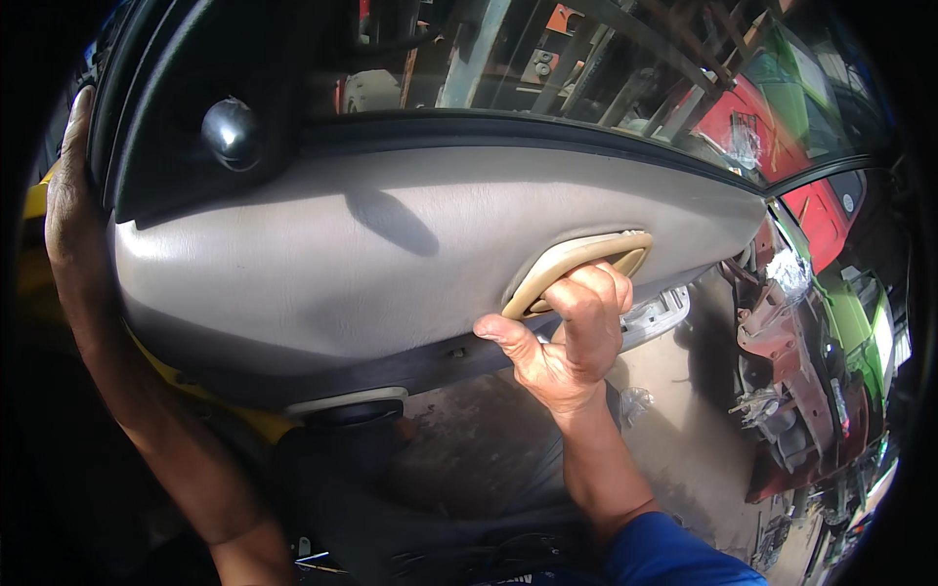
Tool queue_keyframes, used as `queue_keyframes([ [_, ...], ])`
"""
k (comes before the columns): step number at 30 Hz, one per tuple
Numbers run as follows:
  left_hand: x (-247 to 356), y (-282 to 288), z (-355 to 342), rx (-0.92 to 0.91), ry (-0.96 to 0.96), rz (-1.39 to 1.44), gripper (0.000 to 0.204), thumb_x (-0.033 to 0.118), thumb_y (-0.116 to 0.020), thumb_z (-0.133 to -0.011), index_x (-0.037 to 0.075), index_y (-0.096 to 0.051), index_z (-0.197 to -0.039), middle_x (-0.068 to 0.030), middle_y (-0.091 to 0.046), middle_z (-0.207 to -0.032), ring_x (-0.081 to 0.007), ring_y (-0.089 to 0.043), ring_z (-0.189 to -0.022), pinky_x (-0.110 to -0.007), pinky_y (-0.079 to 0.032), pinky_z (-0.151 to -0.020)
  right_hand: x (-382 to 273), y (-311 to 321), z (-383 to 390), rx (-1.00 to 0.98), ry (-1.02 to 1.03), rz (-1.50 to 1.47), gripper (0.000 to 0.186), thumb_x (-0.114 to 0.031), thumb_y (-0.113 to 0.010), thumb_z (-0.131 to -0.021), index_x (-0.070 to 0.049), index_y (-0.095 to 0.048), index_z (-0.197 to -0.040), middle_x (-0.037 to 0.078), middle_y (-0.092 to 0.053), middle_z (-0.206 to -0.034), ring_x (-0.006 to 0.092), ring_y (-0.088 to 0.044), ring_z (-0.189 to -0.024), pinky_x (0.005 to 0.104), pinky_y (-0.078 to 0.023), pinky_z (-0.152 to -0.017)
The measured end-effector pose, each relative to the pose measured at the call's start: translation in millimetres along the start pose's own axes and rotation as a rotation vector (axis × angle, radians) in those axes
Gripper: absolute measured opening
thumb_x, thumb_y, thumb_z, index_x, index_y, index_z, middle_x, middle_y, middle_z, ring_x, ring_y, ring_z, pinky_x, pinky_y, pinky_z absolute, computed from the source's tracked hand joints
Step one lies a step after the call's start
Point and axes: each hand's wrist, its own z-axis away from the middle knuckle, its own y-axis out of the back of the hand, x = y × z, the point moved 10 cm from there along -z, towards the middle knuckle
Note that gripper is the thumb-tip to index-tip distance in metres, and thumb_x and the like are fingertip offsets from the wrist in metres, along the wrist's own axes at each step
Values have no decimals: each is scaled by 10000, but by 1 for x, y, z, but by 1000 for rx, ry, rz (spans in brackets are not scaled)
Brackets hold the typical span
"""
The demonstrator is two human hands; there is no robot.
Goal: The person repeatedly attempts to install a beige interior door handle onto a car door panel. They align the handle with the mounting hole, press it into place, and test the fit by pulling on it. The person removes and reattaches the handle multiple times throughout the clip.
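A grey car door panel [293, 254] spans the middle of the view. Set into it is a beige inside door handle [567, 256] with a curved surround. My right hand [576, 332] has its fingers hooked into this handle from below, while its thumb rests against the panel's lower edge. At the far left, my left hand [70, 210] lies along the door's front edge beside the black window-frame trim [176, 117]. One finger there points upward, stretched out; the other fingers are hidden behind the edge.
A round shiny knob [232, 134] sits on the black corner trim. Window glass [547, 59] runs above the panel. Below it are a silver-grey fitting [657, 317] and a pale-rimmed pocket [350, 402]. Rusty car-body parts [782, 342] and a red panel [752, 117] stand at the right.
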Motion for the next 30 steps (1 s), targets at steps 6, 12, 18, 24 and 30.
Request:
queue_keyframes([
  [6,7,-5,-2,-75,-39,-175,614,-66,-617,-1045,120,-518,-1622,-141,-583,-1608,-320,-582,-1468,-459,-516,-1206,18,24,-30,-66,88,-60,771,-439,-970,-727,-165,-665,-1379,84,-613,-1344,333,-539,-1307,524,-374,-1182],
  [12,22,3,0,-6,-49,-172,664,-75,-628,-1032,128,-479,-1647,-120,-578,-1618,-316,-573,-1477,-459,-502,-1221,14,12,-40,-265,238,14,798,-549,-932,-742,-145,-661,-1375,96,-637,-1324,309,-583,-1283,530,-380,-1185],
  [18,28,6,-2,23,-46,-90,599,-64,-571,-1065,99,-490,-1636,-134,-591,-1603,-311,-563,-1486,-436,-464,-1249,20,10,-40,-250,241,-48,760,-460,-970,-677,-154,-740,-1333,61,-695,-1300,305,-568,-1311,513,-406,-1186],
  [24,23,-2,-2,-33,27,-119,605,-74,-604,-1049,80,-500,-1625,-158,-603,-1584,-313,-585,-1466,-435,-482,-1236,28,4,-41,-262,174,-71,688,-447,-938,-718,-235,-768,-1350,9,-709,-1315,292,-562,-1327,507,-315,-1219],
  [30,30,2,-1,-13,-26,-184,524,-15,-560,-1087,74,-523,-1603,-174,-589,-1593,-331,-555,-1491,-457,-453,-1256,43,9,-42,-202,136,-179,716,-460,-952,-734,-201,-722,-1360,59,-682,-1308,318,-616,-1249,529,-361,-1191],
])
